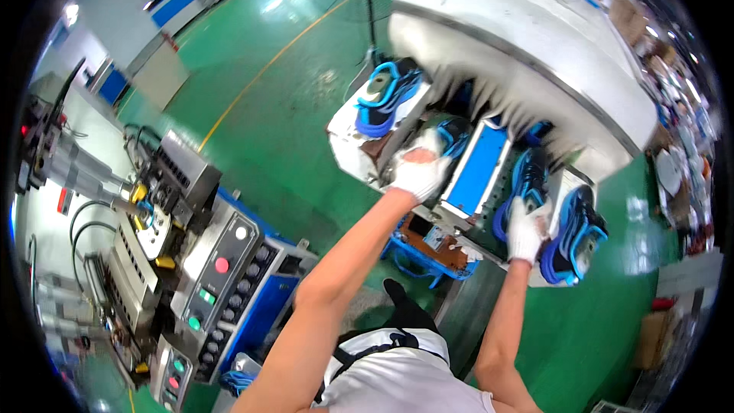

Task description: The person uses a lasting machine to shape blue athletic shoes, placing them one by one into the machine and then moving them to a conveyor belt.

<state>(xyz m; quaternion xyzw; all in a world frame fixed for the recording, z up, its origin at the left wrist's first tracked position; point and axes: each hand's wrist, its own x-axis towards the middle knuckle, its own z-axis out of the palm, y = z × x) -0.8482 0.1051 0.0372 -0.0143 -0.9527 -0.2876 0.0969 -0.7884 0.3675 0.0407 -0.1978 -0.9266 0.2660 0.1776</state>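
Note:
White work gloves cover both hands, with bare skin showing at part of each. My left hand (420, 171) is closed around the heel end of a dark shoe with light-blue trim (456, 136), whose toe points toward a fringed opening. To the right, my right hand (527, 231) grips the heel end of a similar black and blue shoe (529, 176). Between them runs a blue-topped divider (478, 168). Another blue-trimmed shoe (388, 95) rests on the white ledge at left, and one more shoe (573, 233) stands on the right ledge. Fingertips are partly hidden.
A large white machine hood (527, 38) with a hanging pale fringe (505, 103) stands ahead. Below the divider sits a blue crate (409, 260). At left is a machine with a button panel (222, 264). A black stand fan (367, 0) is beyond, on green floor.

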